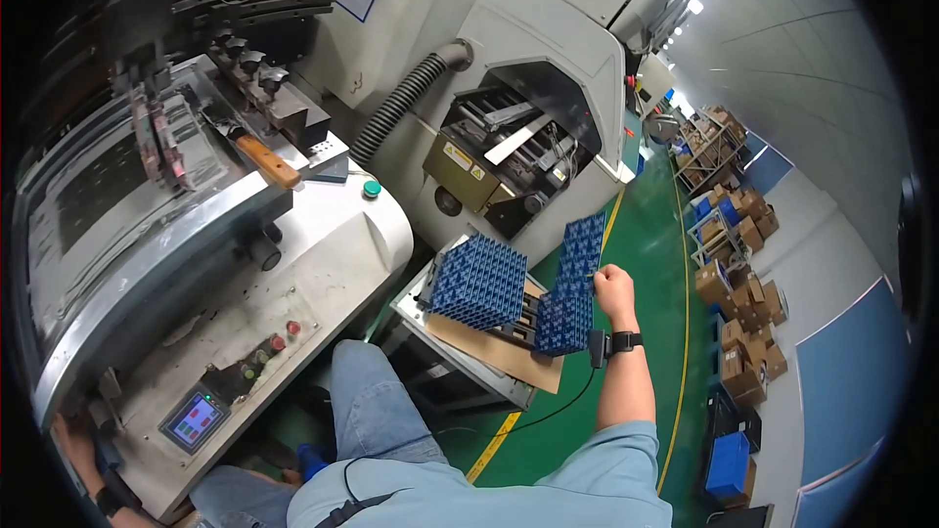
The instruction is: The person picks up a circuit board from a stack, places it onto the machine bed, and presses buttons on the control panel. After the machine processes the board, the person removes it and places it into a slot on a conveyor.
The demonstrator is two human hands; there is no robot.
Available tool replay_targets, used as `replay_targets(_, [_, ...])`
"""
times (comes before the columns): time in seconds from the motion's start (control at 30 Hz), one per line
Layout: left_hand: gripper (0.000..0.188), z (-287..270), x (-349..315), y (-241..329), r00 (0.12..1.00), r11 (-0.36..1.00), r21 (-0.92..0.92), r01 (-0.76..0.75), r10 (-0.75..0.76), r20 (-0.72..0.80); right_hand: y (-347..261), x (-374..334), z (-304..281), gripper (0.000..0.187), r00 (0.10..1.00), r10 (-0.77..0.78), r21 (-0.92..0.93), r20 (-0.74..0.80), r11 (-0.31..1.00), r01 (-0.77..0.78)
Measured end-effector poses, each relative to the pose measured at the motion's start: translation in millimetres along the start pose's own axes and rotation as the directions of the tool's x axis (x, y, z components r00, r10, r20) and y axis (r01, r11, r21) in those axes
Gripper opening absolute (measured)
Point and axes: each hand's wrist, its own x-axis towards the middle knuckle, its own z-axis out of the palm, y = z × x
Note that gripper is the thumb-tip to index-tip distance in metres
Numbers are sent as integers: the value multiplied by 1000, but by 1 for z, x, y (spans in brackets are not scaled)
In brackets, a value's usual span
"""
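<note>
My right hand [613, 293] is closed at the edge of a blue patterned slotted tray [582, 252], which stands tilted up above a stack of matching blue trays [564, 321]. To the left sits a larger stack of the same blue trays [479, 279]. Both stacks rest on a small cart [406, 310] topped with brown cardboard [469, 340]. My left hand [74, 445] is far to the left, at the lower front edge of a white printing machine [323, 284]. Its fingers are dim and partly hidden there.
The machine carries a small touch screen [194, 420], red buttons [292, 328], a green button [371, 189] and a wooden-handled scraper [266, 161]. A larger white machine [533, 20] with a corrugated hose [399, 108] stands behind. Cardboard boxes [748, 303] line the right wall beyond the green floor [641, 264].
</note>
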Motion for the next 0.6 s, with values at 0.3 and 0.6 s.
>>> replay_targets(0.3, [47,-22,-8,34,996,995,-76,-70,66,-52,95,-21,72,23,967,171,-261,188,958,-118])
replay_targets(0.6, [38,-21,0,3,1000,999,36,20,-20,6,110,-28,107,24,924,273,-296,267,936,-191])
